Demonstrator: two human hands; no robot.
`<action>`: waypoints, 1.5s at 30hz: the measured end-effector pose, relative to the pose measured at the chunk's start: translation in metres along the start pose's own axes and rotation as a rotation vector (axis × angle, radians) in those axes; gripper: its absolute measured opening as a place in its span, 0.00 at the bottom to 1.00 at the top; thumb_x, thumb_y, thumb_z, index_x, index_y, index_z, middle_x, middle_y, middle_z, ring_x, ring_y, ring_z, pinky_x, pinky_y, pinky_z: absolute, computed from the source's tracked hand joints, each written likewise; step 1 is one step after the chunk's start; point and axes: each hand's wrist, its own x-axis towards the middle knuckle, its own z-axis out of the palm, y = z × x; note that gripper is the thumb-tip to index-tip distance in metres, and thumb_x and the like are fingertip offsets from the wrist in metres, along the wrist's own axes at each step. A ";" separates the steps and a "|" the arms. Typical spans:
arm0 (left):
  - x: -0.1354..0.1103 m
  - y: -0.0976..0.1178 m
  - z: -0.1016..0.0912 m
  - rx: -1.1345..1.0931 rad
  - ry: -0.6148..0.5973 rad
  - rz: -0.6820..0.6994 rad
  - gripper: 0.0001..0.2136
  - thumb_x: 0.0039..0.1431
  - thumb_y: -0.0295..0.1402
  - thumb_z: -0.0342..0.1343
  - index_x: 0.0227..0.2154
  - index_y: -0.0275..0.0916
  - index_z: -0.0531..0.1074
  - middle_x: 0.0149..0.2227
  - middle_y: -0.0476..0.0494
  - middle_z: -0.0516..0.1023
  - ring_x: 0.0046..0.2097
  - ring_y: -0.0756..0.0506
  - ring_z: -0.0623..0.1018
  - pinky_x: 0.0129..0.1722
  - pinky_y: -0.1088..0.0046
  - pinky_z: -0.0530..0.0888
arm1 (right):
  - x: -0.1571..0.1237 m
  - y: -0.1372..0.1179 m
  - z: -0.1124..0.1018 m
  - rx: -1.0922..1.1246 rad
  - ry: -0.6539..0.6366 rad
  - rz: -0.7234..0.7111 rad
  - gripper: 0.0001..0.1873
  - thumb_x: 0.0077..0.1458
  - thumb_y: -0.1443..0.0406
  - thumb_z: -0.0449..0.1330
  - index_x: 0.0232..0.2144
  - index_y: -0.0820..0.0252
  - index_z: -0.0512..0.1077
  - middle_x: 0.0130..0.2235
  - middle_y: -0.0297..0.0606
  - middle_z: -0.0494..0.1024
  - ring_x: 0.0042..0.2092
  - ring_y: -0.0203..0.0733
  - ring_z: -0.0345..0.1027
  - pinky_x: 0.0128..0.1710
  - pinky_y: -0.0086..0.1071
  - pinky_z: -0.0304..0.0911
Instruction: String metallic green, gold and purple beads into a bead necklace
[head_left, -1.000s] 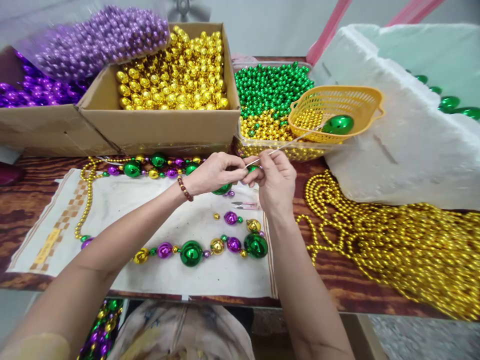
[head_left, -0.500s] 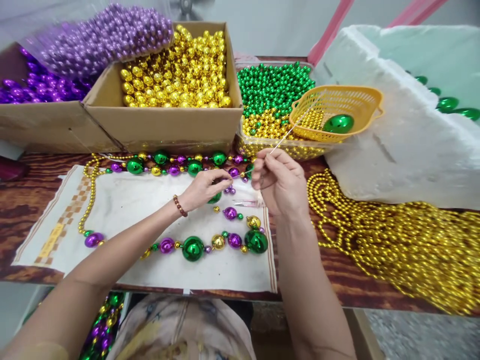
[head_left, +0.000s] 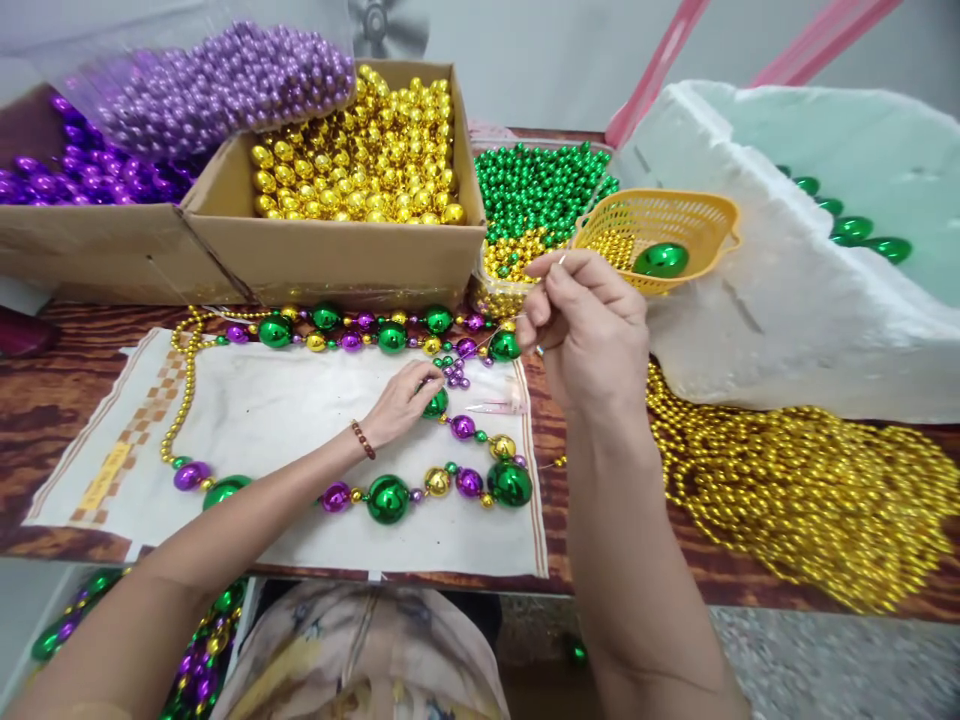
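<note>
A bead garland of green, purple and gold balls curves over the white cloth [head_left: 300,400]. My left hand [head_left: 401,405] reaches in from the left, its fingers closed at a large green bead [head_left: 435,402] of that garland. Several tiny purple beads [head_left: 457,378] lie just beside its fingertips. My right hand [head_left: 592,325] is raised over the cloth's right edge, fingers pinched on a thin pale thread [head_left: 562,259]. A faint line of it slants down-left toward the beads. Tweezer-like scissors [head_left: 495,407] rest on the cloth between the hands.
Behind stand a cardboard box of gold beads [head_left: 330,260], purple beads [head_left: 90,165] and a tub of green beads [head_left: 540,185]. A yellow basket [head_left: 705,215] sits by a white foam box [head_left: 750,350]. Gold bead strands [head_left: 810,500] cover the table's right.
My left hand has left the thread and lowered slightly left to the green bead. My right hand has moved right, away from it, still pinching the thread.
</note>
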 end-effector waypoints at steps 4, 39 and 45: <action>-0.002 -0.008 0.013 0.057 0.002 0.086 0.10 0.69 0.36 0.43 0.37 0.40 0.68 0.38 0.42 0.73 0.41 0.45 0.73 0.45 0.68 0.69 | 0.008 -0.010 0.026 0.005 -0.053 -0.021 0.12 0.61 0.56 0.64 0.30 0.56 0.71 0.20 0.24 0.58 0.19 0.28 0.55 0.16 0.21 0.56; 0.046 0.049 -0.140 0.137 0.238 0.029 0.11 0.61 0.38 0.55 0.36 0.38 0.78 0.35 0.43 0.81 0.36 0.47 0.77 0.38 0.70 0.73 | -0.094 0.030 0.006 0.155 -0.007 0.348 0.10 0.58 0.57 0.64 0.35 0.57 0.78 0.19 0.29 0.67 0.20 0.34 0.63 0.20 0.26 0.58; 0.181 0.065 -0.175 0.562 0.428 0.028 0.02 0.55 0.29 0.59 0.27 0.38 0.74 0.34 0.41 0.77 0.43 0.42 0.75 0.49 0.63 0.69 | -0.117 0.062 0.016 0.164 0.003 0.519 0.15 0.57 0.53 0.65 0.34 0.59 0.77 0.19 0.29 0.67 0.20 0.33 0.60 0.21 0.26 0.55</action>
